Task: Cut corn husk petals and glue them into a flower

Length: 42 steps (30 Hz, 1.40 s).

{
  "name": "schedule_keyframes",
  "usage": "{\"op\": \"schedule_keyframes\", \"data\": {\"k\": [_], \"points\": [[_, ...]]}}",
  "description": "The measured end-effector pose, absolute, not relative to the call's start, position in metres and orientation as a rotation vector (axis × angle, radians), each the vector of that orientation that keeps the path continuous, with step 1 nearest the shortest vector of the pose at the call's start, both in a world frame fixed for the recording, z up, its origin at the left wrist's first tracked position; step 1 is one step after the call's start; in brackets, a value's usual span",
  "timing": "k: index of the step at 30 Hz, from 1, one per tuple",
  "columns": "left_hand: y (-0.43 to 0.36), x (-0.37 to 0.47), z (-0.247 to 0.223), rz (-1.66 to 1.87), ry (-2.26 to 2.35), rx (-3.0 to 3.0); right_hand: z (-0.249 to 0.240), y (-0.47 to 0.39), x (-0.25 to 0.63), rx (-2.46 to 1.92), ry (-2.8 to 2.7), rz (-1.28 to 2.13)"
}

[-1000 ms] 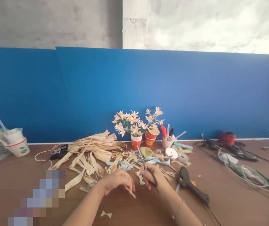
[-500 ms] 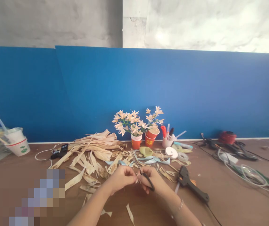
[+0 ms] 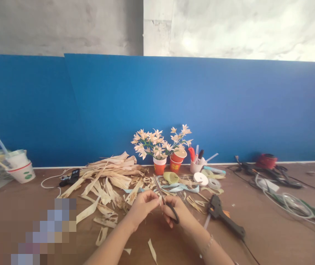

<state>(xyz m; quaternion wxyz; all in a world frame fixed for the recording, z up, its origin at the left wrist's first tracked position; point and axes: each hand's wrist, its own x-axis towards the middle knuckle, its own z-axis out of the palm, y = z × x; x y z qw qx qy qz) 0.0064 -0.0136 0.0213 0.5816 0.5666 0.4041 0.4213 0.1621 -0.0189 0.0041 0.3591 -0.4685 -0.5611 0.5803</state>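
Black-handled scissors (image 3: 171, 208) are gripped in my right hand (image 3: 177, 211), blades pointing up and to the left. Beside it, my left hand (image 3: 143, 206) pinches a small pale piece (image 3: 160, 201) between thumb and fingertips, close to the scissors. The fingertips of both hands are almost touching. Dried husk strips (image 3: 119, 173) lie in a pile beyond and to the left of my hands. A loose pale scrap (image 3: 152, 251) rests on the brown table (image 3: 270, 235) nearer to me.
Pale flowers (image 3: 152, 140) stand in red cups (image 3: 159, 167) at the back, beside a pen cup (image 3: 196, 166). A black glue gun (image 3: 225, 215) lies right of my right arm. Cables (image 3: 295, 206) spread far right; a white cup (image 3: 22, 172) stands far left.
My left hand has risen slightly, and the pale piece shows more clearly between the fingertips. The scissors have shifted slightly left. A curled strip beside my left forearm is more exposed.
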Motion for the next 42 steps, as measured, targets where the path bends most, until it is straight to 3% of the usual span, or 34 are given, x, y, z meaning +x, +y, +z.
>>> {"op": "schedule_keyframes", "data": {"k": [13, 42], "points": [[-0.015, 0.018, 0.021, 1.506, 1.082, 0.814, 0.006, -0.033, 0.147, -0.923, -1.611, 1.526], [-0.02, 0.026, 0.02, 1.436, 0.981, 0.751, -0.01, -0.03, 0.136, -0.946, -1.466, 1.386]]}}
